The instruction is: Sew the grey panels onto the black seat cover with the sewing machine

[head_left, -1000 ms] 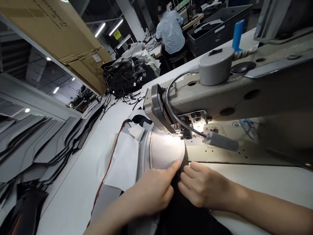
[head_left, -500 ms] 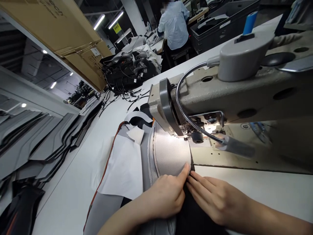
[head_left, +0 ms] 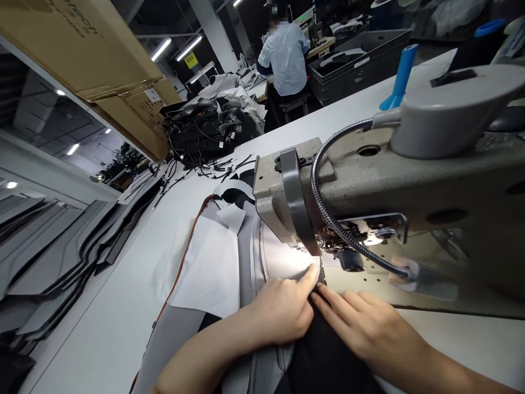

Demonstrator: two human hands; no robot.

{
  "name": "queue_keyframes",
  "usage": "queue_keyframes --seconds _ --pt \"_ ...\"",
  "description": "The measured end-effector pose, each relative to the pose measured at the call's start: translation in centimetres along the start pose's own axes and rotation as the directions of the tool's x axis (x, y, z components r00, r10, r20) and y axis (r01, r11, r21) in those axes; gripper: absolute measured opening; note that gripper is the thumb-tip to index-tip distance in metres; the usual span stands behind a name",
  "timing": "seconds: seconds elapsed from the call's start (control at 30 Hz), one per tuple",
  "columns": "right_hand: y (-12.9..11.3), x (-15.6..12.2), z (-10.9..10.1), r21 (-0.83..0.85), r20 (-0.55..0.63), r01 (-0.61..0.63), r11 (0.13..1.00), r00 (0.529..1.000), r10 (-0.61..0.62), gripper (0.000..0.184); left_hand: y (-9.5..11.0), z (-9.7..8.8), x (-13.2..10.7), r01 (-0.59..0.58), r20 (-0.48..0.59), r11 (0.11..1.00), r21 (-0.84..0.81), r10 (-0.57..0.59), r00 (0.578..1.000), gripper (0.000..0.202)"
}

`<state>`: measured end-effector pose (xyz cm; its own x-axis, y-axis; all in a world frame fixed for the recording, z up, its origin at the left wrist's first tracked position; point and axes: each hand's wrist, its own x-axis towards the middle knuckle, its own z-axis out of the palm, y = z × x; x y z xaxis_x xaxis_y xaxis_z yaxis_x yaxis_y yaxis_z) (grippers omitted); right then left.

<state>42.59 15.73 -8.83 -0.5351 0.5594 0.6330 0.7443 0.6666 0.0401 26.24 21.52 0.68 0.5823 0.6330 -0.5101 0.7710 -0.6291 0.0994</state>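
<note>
A sewing machine point(head_left: 385, 169) stands on the right, its lit needle area partly hidden behind a dark guard. Under it lies a light grey ribbed fabric panel point(head_left: 283, 254), with black fabric point(head_left: 328, 355) along its right edge. My left hand point(head_left: 283, 309) presses its extended index finger on the panel's edge near the needle; its other fingers are curled in on the fabric. Close beside it, my right hand point(head_left: 365, 325) has its fingertips on the edge of the black fabric, thumb hidden. White sheet material point(head_left: 209, 268) lies on the grey work left of my hands.
Stacked grey panels point(head_left: 61, 246) lie along the left side. Behind the machine are a pile of dark pieces with cords point(head_left: 213, 123) and cardboard boxes point(head_left: 82, 49). A flexible metal lamp neck point(head_left: 318, 180) curves before the machine head. A person point(head_left: 285, 57) sits farther back.
My hands and the fabric have come closer to the needle, so less of the light panel shows between. The view has shifted, and the machine appears lower and farther right.
</note>
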Motion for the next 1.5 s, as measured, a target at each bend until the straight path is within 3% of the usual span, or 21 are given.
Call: queue_keyframes --seconds 0.17,0.27,0.4,0.5,0.67,0.83,1.0,1.17,1.33,1.43,1.5 --pt "1.0 -1.1 -1.0 0.132 0.207 -0.021 0.991 0.978 -0.007 0.058 1.0 0.9 -0.6 0.020 -0.003 0.997 0.078 -0.020 1.000 0.072" --pt "1.2 -1.7 -2.2 0.273 0.282 0.013 0.962 0.955 -0.093 0.069 0.8 0.6 -1.7 0.050 0.037 0.994 0.096 -0.054 0.998 0.072" --pt "0.8 -1.9 -2.6 0.205 0.156 0.180 0.962 0.964 -0.214 0.051 0.2 -0.6 -2.1 0.002 0.083 1.000 -0.013 -0.001 0.997 0.065" --pt "0.8 -1.7 -2.2 0.162 0.122 0.218 0.962 0.963 -0.239 0.046 1.1 -0.1 -1.7 0.028 0.111 0.995 0.098 -0.039 0.993 0.069" --pt "1.5 -1.8 -2.1 0.196 0.180 0.166 0.966 0.963 -0.202 0.051 2.9 1.3 -0.6 0.088 0.077 0.962 0.259 -0.112 0.991 0.073" --pt "2.3 -2.0 -2.6 0.223 0.265 0.123 0.967 0.947 -0.182 0.069 2.6 0.5 -0.2 0.046 0.048 0.967 0.250 -0.060 0.997 0.075" --pt "2.4 -2.1 -2.1 0.150 0.142 0.169 0.974 0.971 -0.190 0.055 2.1 -0.5 0.0 0.009 0.077 0.979 0.205 -0.025 0.997 0.072" --pt "2.6 -2.0 -0.9 0.041 0.073 0.111 0.993 0.991 -0.113 0.047 1.6 -0.9 1.6 0.009 0.036 0.996 0.089 -0.012 0.999 0.065" --pt "2.5 -1.4 -0.7 0.019 0.018 0.047 0.999 0.999 -0.047 0.040 2.1 -0.7 1.5 0.085 -0.048 0.976 0.201 -0.077 0.996 0.066" --pt "1.9 -0.9 -0.9 0.003 0.005 0.014 1.000 1.000 -0.014 0.036 2.4 -1.3 0.7 0.141 0.033 0.951 0.275 -0.155 0.987 0.078" --pt "1.4 -0.8 -0.9 -0.035 0.014 -0.016 0.999 1.000 0.017 0.038 2.0 -2.0 0.5 0.091 0.123 0.964 0.249 -0.124 0.985 0.079"
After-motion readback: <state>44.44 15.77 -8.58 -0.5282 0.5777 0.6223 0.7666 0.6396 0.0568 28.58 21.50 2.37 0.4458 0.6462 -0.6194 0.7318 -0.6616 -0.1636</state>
